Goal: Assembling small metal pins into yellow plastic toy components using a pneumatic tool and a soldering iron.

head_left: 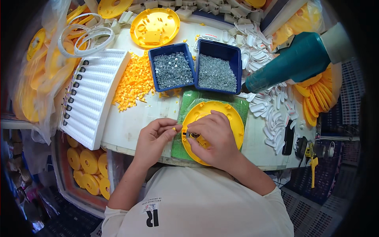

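Note:
A round yellow plastic housing [235, 130] lies open side up on a green mat [189, 98] at the table's near edge. My right hand [213, 138] reaches over it with fingers curled down near its left rim. Under those fingers a small dark and metallic round part [194, 135] shows; the fingertips cover most of it, so what they grip is unclear. Just left of the housing, my left hand [156, 138] pinches a small yellow plastic piece [174, 128] between thumb and fingers.
Two blue bins [218, 44] hold small metal parts beyond the mat. Small yellow pieces [134, 81] are heaped beside a white foam tray [92, 98]. A teal power tool [290, 61] slants in from the right over white curved pieces [272, 126]. Another yellow housing [155, 27] lies behind.

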Action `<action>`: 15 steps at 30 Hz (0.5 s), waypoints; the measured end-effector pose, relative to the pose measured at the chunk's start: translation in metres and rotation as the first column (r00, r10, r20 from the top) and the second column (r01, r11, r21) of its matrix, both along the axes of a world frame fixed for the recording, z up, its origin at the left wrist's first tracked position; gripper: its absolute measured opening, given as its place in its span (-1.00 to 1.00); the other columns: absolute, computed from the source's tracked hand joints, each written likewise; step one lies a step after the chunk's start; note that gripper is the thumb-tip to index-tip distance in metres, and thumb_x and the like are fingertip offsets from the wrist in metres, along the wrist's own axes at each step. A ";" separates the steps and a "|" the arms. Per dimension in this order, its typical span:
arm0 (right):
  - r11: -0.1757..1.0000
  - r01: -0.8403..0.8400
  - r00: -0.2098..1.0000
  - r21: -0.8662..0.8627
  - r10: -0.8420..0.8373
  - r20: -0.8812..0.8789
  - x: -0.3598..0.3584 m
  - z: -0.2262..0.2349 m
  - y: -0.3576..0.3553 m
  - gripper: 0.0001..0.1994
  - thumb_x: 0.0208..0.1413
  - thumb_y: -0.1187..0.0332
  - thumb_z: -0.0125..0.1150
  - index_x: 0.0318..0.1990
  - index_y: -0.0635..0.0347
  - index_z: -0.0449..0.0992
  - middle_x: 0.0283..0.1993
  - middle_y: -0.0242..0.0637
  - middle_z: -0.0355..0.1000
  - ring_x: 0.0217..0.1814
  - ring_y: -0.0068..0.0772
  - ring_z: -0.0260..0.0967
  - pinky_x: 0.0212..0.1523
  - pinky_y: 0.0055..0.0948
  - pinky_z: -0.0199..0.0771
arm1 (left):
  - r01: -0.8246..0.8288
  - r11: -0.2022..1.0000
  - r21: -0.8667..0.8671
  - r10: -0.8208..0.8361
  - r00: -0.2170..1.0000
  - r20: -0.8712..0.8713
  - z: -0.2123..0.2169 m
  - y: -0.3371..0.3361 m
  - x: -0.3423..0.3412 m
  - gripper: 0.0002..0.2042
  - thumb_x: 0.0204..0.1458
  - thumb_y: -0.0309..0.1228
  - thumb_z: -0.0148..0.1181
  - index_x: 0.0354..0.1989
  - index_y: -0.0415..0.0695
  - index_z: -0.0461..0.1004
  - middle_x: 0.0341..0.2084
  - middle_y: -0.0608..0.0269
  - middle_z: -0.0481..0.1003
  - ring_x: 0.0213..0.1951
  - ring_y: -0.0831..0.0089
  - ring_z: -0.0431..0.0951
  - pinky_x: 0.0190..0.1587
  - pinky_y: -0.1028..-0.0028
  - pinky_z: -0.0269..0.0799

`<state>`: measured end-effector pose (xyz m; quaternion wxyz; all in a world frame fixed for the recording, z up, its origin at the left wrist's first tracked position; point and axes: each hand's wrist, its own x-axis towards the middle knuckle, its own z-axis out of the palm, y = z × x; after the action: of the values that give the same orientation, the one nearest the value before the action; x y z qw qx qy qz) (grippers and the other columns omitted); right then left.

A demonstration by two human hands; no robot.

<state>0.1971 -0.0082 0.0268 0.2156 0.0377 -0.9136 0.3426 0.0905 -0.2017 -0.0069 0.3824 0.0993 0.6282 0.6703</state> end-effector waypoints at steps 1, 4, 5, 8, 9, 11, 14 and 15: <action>1.000 0.001 1.000 0.000 -0.001 0.001 0.000 -0.001 0.000 -0.75 -0.05 0.45 0.48 -0.17 0.14 0.64 -0.16 -0.31 0.65 -0.09 -0.22 0.57 0.22 -0.09 0.39 | 0.001 1.000 0.000 -0.001 1.000 0.001 -0.002 0.001 0.001 -0.81 0.34 -0.55 0.18 0.08 -0.29 0.51 -0.06 0.13 0.67 -0.01 0.51 0.65 0.06 0.50 0.57; 1.000 -0.002 1.000 0.003 0.002 -0.009 -0.001 0.000 0.000 -0.76 -0.05 0.45 0.48 -0.18 0.13 0.63 -0.16 -0.32 0.65 -0.08 -0.22 0.57 0.23 -0.07 0.39 | -0.050 0.997 0.057 0.048 0.998 0.039 -0.012 0.003 0.005 -0.75 0.25 -0.59 0.29 0.07 -0.27 0.48 -0.06 0.14 0.65 0.00 0.51 0.64 0.06 0.53 0.56; 1.000 0.005 1.000 0.009 -0.005 -0.009 0.000 0.000 0.000 -0.76 -0.05 0.44 0.48 -0.18 0.13 0.63 -0.15 -0.32 0.65 -0.07 -0.22 0.57 0.23 -0.06 0.38 | -0.104 0.989 0.109 0.095 0.992 0.087 -0.016 0.004 0.007 -0.72 0.21 -0.60 0.33 0.07 -0.22 0.46 -0.07 0.15 0.65 -0.04 0.53 0.63 0.02 0.55 0.55; 1.000 0.013 1.000 0.016 -0.013 -0.007 -0.001 0.001 -0.001 -0.77 -0.04 0.44 0.48 -0.18 0.11 0.63 -0.14 -0.33 0.64 -0.05 -0.22 0.56 0.25 -0.04 0.37 | -0.193 0.964 0.181 0.160 0.970 0.185 -0.021 0.008 0.009 -0.67 0.17 -0.61 0.38 0.06 -0.16 0.44 -0.11 0.21 0.62 -0.14 0.57 0.60 -0.06 0.59 0.53; 1.000 0.015 1.000 0.016 -0.015 -0.007 -0.001 0.000 -0.001 -0.77 -0.04 0.43 0.48 -0.19 0.10 0.63 -0.14 -0.34 0.64 -0.04 -0.22 0.56 0.26 -0.03 0.37 | -0.229 0.952 0.203 0.180 0.956 0.232 -0.022 0.009 0.009 -0.67 0.16 -0.61 0.39 0.04 -0.15 0.43 -0.14 0.25 0.60 -0.19 0.58 0.57 -0.08 0.59 0.52; 1.000 0.015 1.000 0.019 -0.015 -0.007 -0.001 0.000 -0.001 -0.77 -0.03 0.43 0.48 -0.19 0.10 0.63 -0.13 -0.34 0.64 -0.05 -0.22 0.56 0.26 -0.02 0.37 | -0.209 0.954 0.213 0.148 0.951 0.271 -0.022 0.009 0.008 -0.67 0.16 -0.60 0.39 0.04 -0.15 0.43 -0.16 0.26 0.59 -0.21 0.59 0.56 -0.10 0.59 0.51; 1.000 0.016 1.000 0.027 -0.016 -0.008 -0.001 -0.001 0.000 -0.77 -0.03 0.42 0.48 -0.19 0.08 0.63 -0.13 -0.35 0.64 -0.04 -0.21 0.56 0.27 -0.01 0.36 | -0.165 0.956 0.244 0.091 0.953 0.289 -0.027 0.009 0.007 -0.69 0.17 -0.58 0.39 0.03 -0.15 0.43 -0.18 0.28 0.58 -0.22 0.59 0.55 -0.13 0.60 0.49; 0.999 0.016 1.000 0.031 -0.015 -0.009 -0.001 -0.001 0.000 -0.77 -0.03 0.42 0.48 -0.19 0.07 0.63 -0.13 -0.35 0.64 -0.04 -0.21 0.56 0.27 0.00 0.36 | -0.139 0.955 0.263 0.066 0.961 0.268 -0.029 0.008 0.007 -0.69 0.18 -0.58 0.39 0.02 -0.15 0.44 -0.19 0.28 0.58 -0.22 0.59 0.55 -0.14 0.60 0.49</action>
<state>0.1956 -0.0078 0.0262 0.2214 0.0355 -0.9182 0.3265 0.0976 -0.1934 -0.0361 0.4068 0.0318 0.4769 0.7785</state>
